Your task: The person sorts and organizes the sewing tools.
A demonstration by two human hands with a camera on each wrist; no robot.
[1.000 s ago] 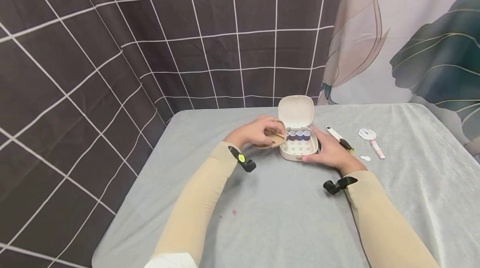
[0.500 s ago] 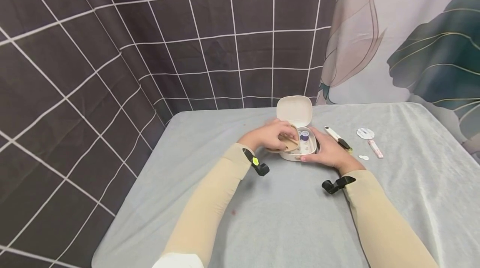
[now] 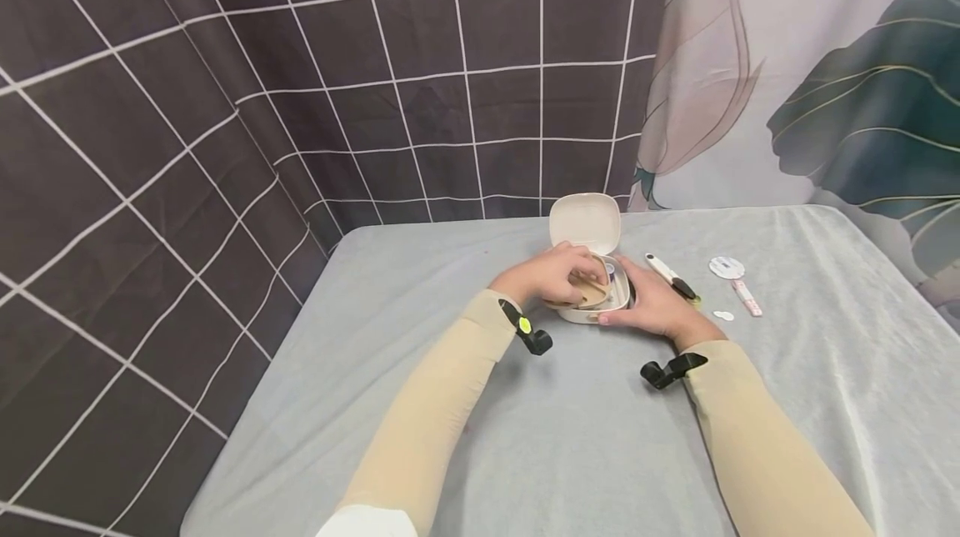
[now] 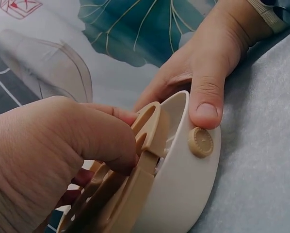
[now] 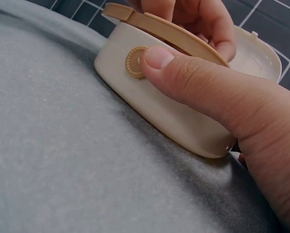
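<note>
A cream sewing box (image 3: 577,316) stands on the bed-like surface with its lid (image 3: 585,223) raised at the back. My left hand (image 3: 558,274) pinches a tan slotted tray (image 4: 144,182), which lies tilted over the box opening and covers most of the inside. One thread spool (image 3: 610,271) still shows at the tray's right. Around the box's right side curls my right hand (image 3: 656,303), its thumb pressing the front wall beside a tan button-shaped clasp (image 5: 135,62). The left wrist view shows a gap between the tray edge and the box rim.
Right of the box lie a white-and-black handled tool (image 3: 672,278), a round white disc (image 3: 727,268), a pinkish strip (image 3: 746,298) and a small white piece (image 3: 723,315). A grey cloth (image 3: 585,437) covers the surface; dark gridded curtain (image 3: 420,103) hangs behind.
My left hand has carried the tan tray rightward from beside the box to over its opening, hiding most spools. The right hand keeps its hold on the box.
</note>
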